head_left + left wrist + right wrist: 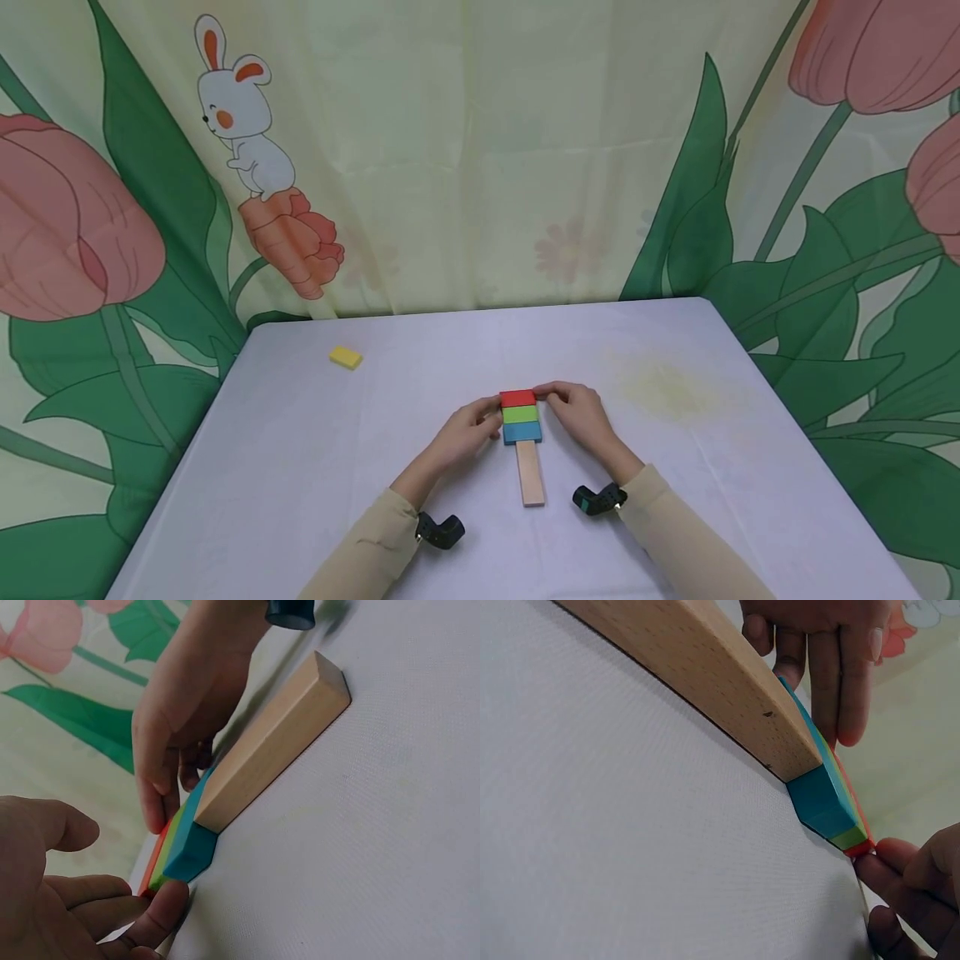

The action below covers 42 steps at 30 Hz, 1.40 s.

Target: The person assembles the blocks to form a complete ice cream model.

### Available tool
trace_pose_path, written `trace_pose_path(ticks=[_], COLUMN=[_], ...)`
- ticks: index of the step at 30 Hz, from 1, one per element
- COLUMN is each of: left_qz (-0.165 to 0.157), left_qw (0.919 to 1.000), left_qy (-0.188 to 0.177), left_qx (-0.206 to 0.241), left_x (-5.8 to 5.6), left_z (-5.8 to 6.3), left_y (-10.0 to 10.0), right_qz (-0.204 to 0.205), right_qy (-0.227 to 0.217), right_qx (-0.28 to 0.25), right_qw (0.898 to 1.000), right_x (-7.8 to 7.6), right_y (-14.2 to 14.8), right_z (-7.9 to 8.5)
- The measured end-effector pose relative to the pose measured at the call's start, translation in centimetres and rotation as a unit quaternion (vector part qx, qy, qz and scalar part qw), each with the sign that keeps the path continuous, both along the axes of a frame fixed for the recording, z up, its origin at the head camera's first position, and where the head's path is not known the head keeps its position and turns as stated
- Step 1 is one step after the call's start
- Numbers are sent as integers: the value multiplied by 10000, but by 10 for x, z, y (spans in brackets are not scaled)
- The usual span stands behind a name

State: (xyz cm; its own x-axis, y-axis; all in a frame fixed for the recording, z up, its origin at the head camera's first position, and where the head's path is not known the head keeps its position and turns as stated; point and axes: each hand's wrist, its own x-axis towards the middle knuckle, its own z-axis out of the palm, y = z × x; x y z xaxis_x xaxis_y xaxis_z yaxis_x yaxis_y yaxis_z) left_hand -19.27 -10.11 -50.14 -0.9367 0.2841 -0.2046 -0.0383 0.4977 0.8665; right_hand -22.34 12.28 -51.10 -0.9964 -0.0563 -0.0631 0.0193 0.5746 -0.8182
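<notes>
Three flat blocks, red [517, 398], green [519, 414] and blue [522, 432], lie side by side against each other on the table. A plain wooden block [530, 473], long and narrow, extends from the middle of the blue one toward the person. My left hand [468, 429] rests its fingertips at the left ends of the coloured blocks, thumb held apart in the left wrist view. On the other side, my right hand [581, 412] touches the red block's right end with its fingertips [881, 862]. Neither hand curls around a block.
A yellow block [346, 357] lies alone toward the table's back left. White cloth covers the table [300, 500], and a printed curtain [465, 150] with tulips and a rabbit hangs behind its far edge. Dark wrist cameras [441, 531] sit close over the cloth.
</notes>
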Motion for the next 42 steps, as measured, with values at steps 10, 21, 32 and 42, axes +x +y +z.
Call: trace_pose_path(ticks=[10,21,32,42], left_qz=[-60,-42,218,472], left_qw=[10000,9999,9995,9985], left_qy=[8,55,225,237], left_qx=[11,-79,-91,-161], left_x=[4,7,-1,-12], left_z=[0,3,7,13], left_y=[-1,-3,-17,-36], right_qz=[-19,19,215,1123], right_qy=[72,135,490,1102], right_qx=[55,139,635,1856], right_qw=[10000,9998,9965,9699], right_x=[3,7,16,27], right_y=[2,1,2,3], right_z=[-4,-2,-1,1])
